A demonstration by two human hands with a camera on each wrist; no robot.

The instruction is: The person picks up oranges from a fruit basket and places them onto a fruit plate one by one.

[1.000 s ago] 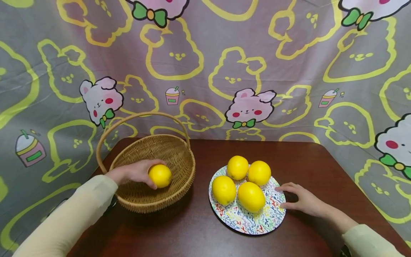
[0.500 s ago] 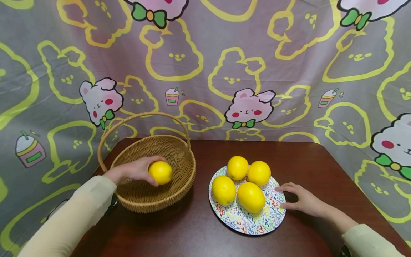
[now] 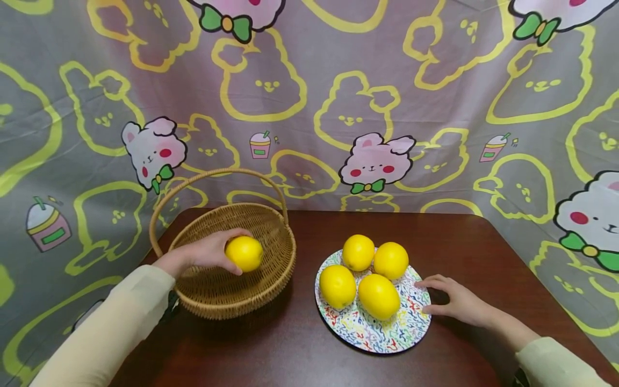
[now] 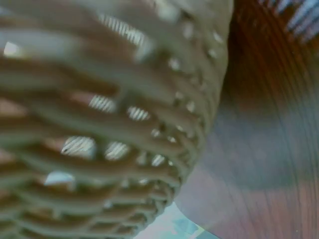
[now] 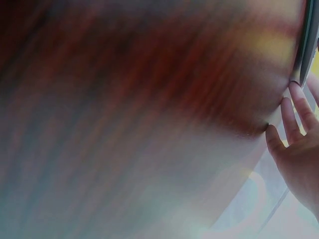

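Observation:
A lemon (image 3: 244, 253) is gripped between the thumb and fingers of my left hand (image 3: 210, 251). Hand and lemon are over the inside of the wicker basket (image 3: 282, 279), which has a tall hoop handle. To the right, several lemons (image 3: 379, 296) lie on a round plate (image 3: 369, 338) with a colourful scribble pattern. At that plate's right edge rests my right hand (image 3: 459, 302), fingers relaxed and spread, tips at the rim. In the right wrist view the fingertips of this hand (image 5: 301, 154) meet the tabletop beside the dark plate rim (image 5: 305, 45). The left wrist view shows mostly basket weave (image 4: 99, 119); the left hand is hidden there.
A dark reddish-brown wooden table (image 3: 300, 344) carries the basket on the left and the plate right of centre. Behind and around it hangs a grey curtain (image 3: 300, 134) printed with rabbits and yellow outlines. The basket handle (image 3: 217, 173) arches above and behind the left hand.
My left hand has lifted the lemon slightly and carried it a little to the right within the basket. The right hand and the plate have stayed put.

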